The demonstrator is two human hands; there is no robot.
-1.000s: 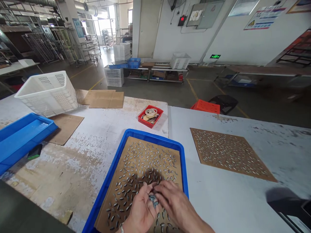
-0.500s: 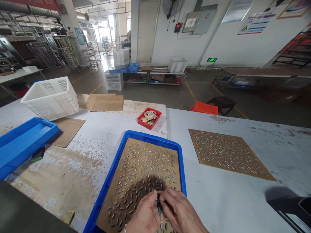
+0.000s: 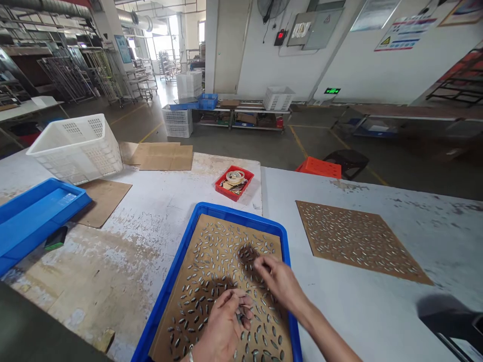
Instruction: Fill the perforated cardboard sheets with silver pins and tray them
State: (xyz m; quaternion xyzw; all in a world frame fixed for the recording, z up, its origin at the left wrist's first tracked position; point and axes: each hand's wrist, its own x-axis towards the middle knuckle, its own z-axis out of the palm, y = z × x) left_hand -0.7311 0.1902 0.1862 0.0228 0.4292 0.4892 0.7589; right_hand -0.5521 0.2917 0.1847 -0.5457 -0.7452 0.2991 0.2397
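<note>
My left hand (image 3: 226,319) is curled palm-up over the lower middle of a blue tray (image 3: 284,246), with a few small grey leaf-shaped pieces (image 3: 240,314) partly showing between its fingers. Farther up and to the right, my right hand (image 3: 279,281) hovers over the tray with thumb and fingertips pinched together. Whatever those fingertips may hold is hidden. Lining the tray is a brown cardboard sheet (image 3: 171,306), on which many shiny grey leaf-shaped pieces (image 3: 211,251) lie spread out singly. Both hands cast dark shadows on the sheet.
Another cardboard sheet (image 3: 362,241) covered with similar pieces lies on the table to the right. Behind the tray stands a red box (image 3: 226,193) holding a tape roll. At left are an empty blue tray (image 3: 30,216), a white basket (image 3: 81,156) and flat cardboard (image 3: 109,196).
My hands were together over the lower part of the tray. The right hand has moved away, up and to the right, while the left has stayed low, its fingers now more curled.
</note>
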